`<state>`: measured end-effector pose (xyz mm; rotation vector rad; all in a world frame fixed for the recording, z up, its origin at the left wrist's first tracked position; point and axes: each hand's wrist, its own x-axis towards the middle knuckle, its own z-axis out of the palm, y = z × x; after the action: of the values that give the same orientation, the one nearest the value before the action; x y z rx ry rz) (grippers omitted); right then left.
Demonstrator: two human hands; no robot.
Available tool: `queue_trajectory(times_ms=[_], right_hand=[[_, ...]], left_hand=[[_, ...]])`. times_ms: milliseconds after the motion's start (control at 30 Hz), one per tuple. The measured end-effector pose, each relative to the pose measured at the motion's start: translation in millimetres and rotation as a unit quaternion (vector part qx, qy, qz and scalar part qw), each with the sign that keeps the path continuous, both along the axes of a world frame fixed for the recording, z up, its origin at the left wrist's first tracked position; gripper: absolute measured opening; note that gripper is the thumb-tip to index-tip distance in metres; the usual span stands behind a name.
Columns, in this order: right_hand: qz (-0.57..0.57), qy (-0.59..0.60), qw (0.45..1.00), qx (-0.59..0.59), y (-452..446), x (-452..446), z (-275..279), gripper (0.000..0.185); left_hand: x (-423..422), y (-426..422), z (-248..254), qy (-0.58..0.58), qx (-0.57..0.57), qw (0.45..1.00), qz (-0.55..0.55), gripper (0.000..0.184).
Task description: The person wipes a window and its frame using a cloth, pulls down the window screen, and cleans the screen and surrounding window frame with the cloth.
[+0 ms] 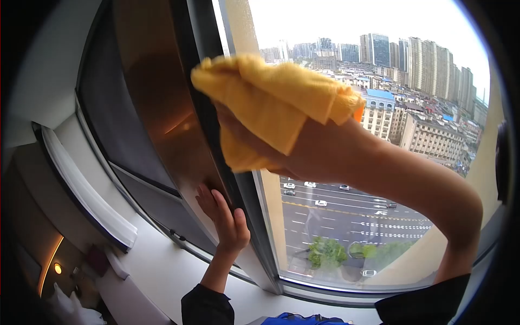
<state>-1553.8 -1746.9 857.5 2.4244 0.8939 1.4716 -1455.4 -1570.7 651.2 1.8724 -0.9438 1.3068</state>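
Observation:
A folded yellow cloth (pixel 271 89) covers most of my right hand (pixel 311 149), whose fingers are hidden beneath it. The hand presses the cloth against the dark window frame (pixel 208 108), beside the glass pane (pixel 346 216). Lower down, my left hand (pixel 230 222) rests with its fingers stretched out against the shiny brown panel (pixel 162 103) next to that frame. Nothing shows in the left hand.
Beyond the glass lie a wide road (pixel 346 208) with cars and tall buildings (pixel 433 65). A white sill (pixel 162 265) runs below. At lower left are a white curtain (pixel 89 184), a lit lamp (pixel 57 268) and white pillows (pixel 73 309).

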Motion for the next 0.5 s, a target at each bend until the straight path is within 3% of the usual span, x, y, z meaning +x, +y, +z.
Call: queue_trajectory(times_ms=[67,133,200,233,333,400,433,467,500], right_hand=[[0.023,0.095,0.995,0.022,-10.5,-6.5,-6.1,0.054],[-0.022,0.05,0.997,-0.063,-37.6,-25.9,4.6,0.058],[-0.102,-0.103,0.978,-0.149,-50.3,-51.8,42.4,0.061],[-0.126,-0.188,0.962,-0.151,-55.5,-60.8,62.4,0.053],[-0.104,-0.375,0.921,0.011,-61.9,-63.9,120.1,0.03],[-0.185,-0.29,0.938,0.045,-63.9,-86.5,141.1,0.032],[-0.226,-0.366,0.902,-0.048,-60.8,-73.3,152.5,0.033],[-0.182,-0.424,0.886,-0.046,-62.8,-59.0,147.4,0.035],[-0.187,-0.372,0.909,0.013,-54.5,-48.4,133.0,0.04]], left_hand=[[4.0,1.7,-0.1,-0.031,0.014,0.999,0.013,0.061],[5.2,3.3,1.5,-0.034,0.013,0.999,0.008,0.06],[5.9,5.6,-0.8,-0.033,0.016,0.999,0.006,0.059],[7.3,7.3,-2.2,-0.035,0.02,0.999,0.007,0.059],[7.7,14.8,3.6,-0.058,0.051,0.997,0.017,0.059],[5.4,20.0,8.6,-0.069,0.06,0.996,0.016,0.059],[10.2,28.4,14.3,-0.076,0.06,0.995,0.019,0.057],[12.7,32.4,17.6,-0.065,0.046,0.997,0.02,0.057],[14.4,37.3,18.9,-0.05,0.034,0.998,0.019,0.056]])
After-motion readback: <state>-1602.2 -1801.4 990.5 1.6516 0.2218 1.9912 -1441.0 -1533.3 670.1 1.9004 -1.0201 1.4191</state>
